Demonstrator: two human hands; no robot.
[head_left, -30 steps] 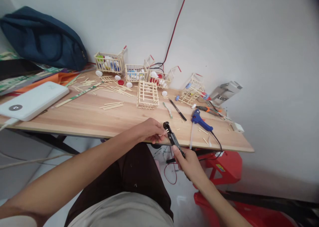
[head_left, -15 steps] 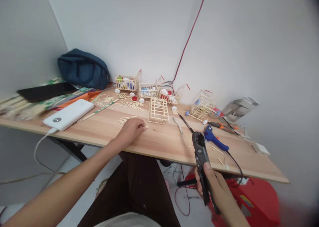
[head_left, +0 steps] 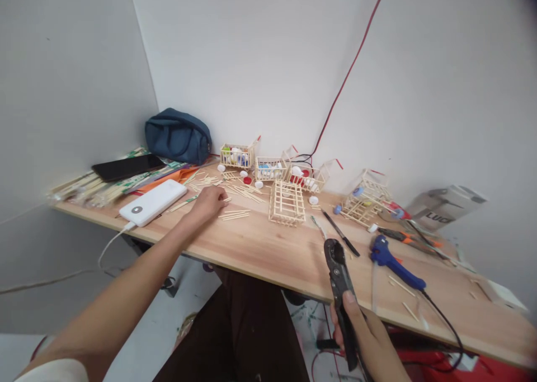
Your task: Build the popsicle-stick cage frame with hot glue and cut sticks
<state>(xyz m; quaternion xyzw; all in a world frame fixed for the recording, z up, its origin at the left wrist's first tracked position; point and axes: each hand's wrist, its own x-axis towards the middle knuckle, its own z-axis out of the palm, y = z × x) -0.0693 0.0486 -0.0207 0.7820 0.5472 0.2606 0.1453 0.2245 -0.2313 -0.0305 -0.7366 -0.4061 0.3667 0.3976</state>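
Note:
My left hand (head_left: 211,202) is closed in a pinch low over the table, left of a small row of cut wooden sticks (head_left: 235,215). The pale end of a short wooden stick (head_left: 227,199) shows at its fingertips. Wrapped round the handles of dark hand cutters (head_left: 340,278), my right hand (head_left: 364,334) is at the table's front edge. The cutters' head points up over the wood. Between the hands, further back, stands a small basket frame of glued sticks (head_left: 287,203). Loose sticks (head_left: 247,192) lie scattered behind the row.
Stick-built carts (head_left: 237,156) with small items line the wall, another cart (head_left: 364,197) to their right. A blue glue gun (head_left: 396,264) and a pen (head_left: 340,234) lie right. A white power bank (head_left: 153,202), a phone (head_left: 128,168) and a blue pouch (head_left: 178,137) are left.
My left hand has moved left and back from in front of the stick row, a stick still at its fingertips. The view has shifted; my right hand keeps the cutters.

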